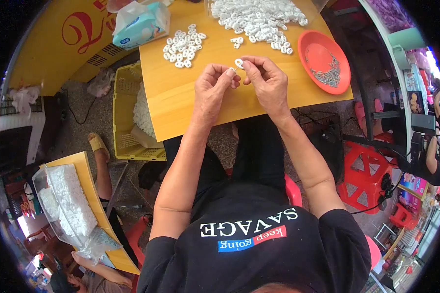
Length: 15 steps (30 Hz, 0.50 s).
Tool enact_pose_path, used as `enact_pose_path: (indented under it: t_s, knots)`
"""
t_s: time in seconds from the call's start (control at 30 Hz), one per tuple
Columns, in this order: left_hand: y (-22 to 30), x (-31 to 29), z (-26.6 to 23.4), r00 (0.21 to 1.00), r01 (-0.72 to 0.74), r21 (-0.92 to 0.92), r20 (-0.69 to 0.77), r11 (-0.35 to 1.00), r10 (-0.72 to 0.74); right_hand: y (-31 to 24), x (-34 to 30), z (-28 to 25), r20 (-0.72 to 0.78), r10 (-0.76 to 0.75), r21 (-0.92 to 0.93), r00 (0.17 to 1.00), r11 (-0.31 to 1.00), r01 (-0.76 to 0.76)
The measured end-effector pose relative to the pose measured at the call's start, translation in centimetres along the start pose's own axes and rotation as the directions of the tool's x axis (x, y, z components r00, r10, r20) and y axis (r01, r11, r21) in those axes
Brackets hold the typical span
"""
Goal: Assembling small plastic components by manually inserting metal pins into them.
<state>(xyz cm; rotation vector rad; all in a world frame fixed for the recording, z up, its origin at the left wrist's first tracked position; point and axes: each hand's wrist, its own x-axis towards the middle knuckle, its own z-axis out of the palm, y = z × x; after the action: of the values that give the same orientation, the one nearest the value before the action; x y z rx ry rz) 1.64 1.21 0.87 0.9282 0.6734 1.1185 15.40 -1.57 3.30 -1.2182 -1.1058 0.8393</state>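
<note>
Over the near part of the wooden table point(181, 115), my two hands meet fingertip to fingertip. My right hand point(269, 83) pinches a small white oval plastic piece point(238, 63) with holes in it. Thumb and forefinger of my left hand point(214, 83) are pressed together just beside that piece; something thin and small seems to be at their tips, too small to name. A loose pile of finished-looking white oval pieces point(185, 45) lies to the left, and a few more white pieces point(237, 42) lie just beyond my hands.
A large heap of white pieces point(259, 17) fills the far side. On the right stands a red plate point(308, 49) with small grey screws or pins point(330, 73). A tissue pack point(141, 27) sits far left. Yellow crate point(127, 141) below left; red stool point(364, 168) right; another person's arm point(102, 274) lower left.
</note>
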Motion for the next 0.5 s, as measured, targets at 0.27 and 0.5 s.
enact_pose_path:
  t_s: [0.27,0.5]
  knots:
    - [-0.07,0.06,0.16,1.0,-0.008,0.034,-0.007,0.999,0.008,0.21,-0.14,0.01,-0.004,0.031,0.06,1.0,0.998,-0.031]
    - [-0.12,0.02,0.14,1.0,-0.002,0.032,-0.012,0.999,0.002,0.41,-0.12,0.03,-0.023,-0.027,-0.056,0.999,0.998,0.025]
